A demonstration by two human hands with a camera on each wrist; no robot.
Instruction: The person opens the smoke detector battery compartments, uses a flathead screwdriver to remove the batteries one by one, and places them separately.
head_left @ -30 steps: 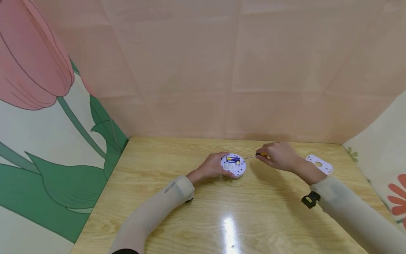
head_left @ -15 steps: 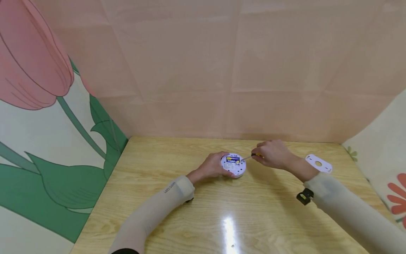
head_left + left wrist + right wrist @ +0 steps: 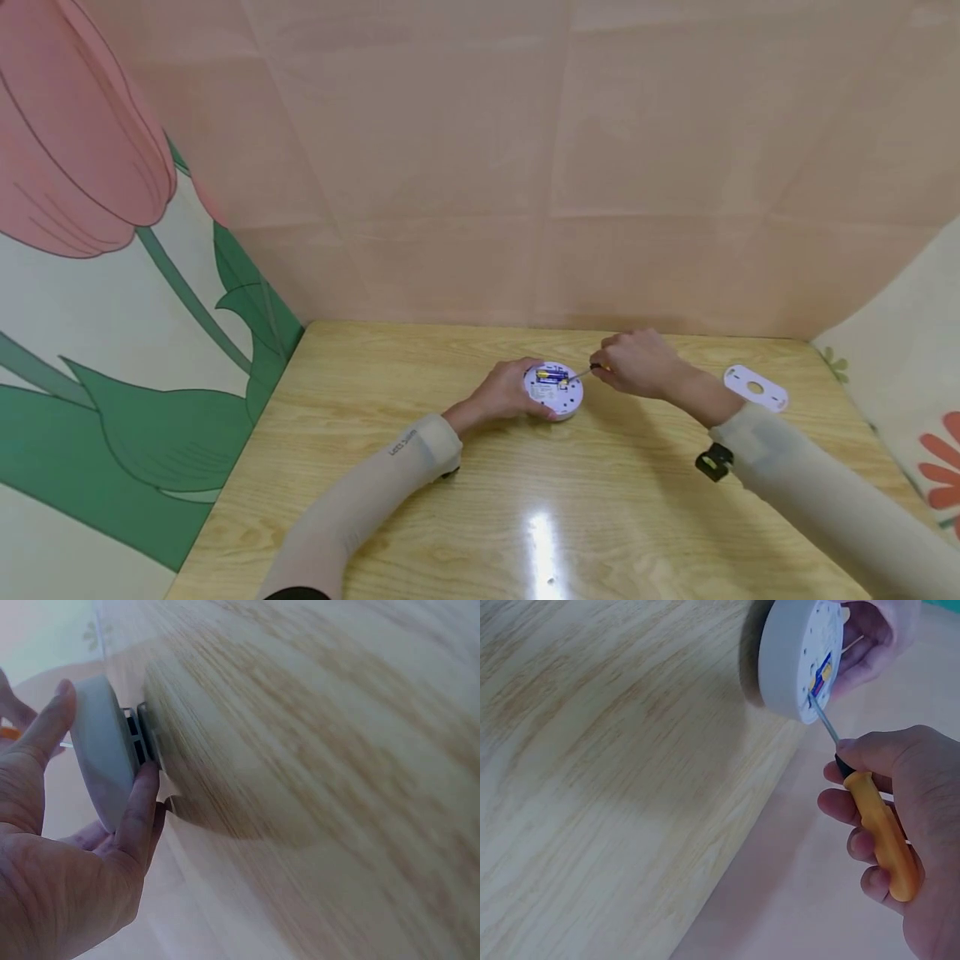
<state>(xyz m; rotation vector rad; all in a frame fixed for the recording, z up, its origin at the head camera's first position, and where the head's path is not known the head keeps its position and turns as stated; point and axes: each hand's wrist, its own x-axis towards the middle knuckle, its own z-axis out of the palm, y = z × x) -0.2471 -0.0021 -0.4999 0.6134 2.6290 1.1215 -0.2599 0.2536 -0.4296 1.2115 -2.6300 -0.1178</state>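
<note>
A round white smoke detector (image 3: 551, 406) is tilted with its back side up, and my left hand (image 3: 501, 392) grips its rim between thumb and fingers. Dark vents show on the underside in the left wrist view. Blue-and-yellow batteries (image 3: 552, 377) lie in the compartment on its back. My right hand (image 3: 637, 363) holds a screwdriver (image 3: 885, 840) by its yellow handle, fingers wrapped around it. The thin metal shaft (image 3: 825, 721) reaches into the battery compartment, its tip at the end of a battery; whether it touches the battery is hard to tell.
A white oblong mounting plate (image 3: 756, 388) with a central hole lies on the wooden table (image 3: 420, 350), right of my right forearm. Behind the table's far edge hangs a plain pinkish cloth (image 3: 450, 208). Flower-patterned sheets (image 3: 247, 350) stand at both sides.
My right hand has moved left, bringing the screwdriver tip from the detector's right rim into the battery compartment. The batteries look slightly shifted. My left hand has stayed in place.
</note>
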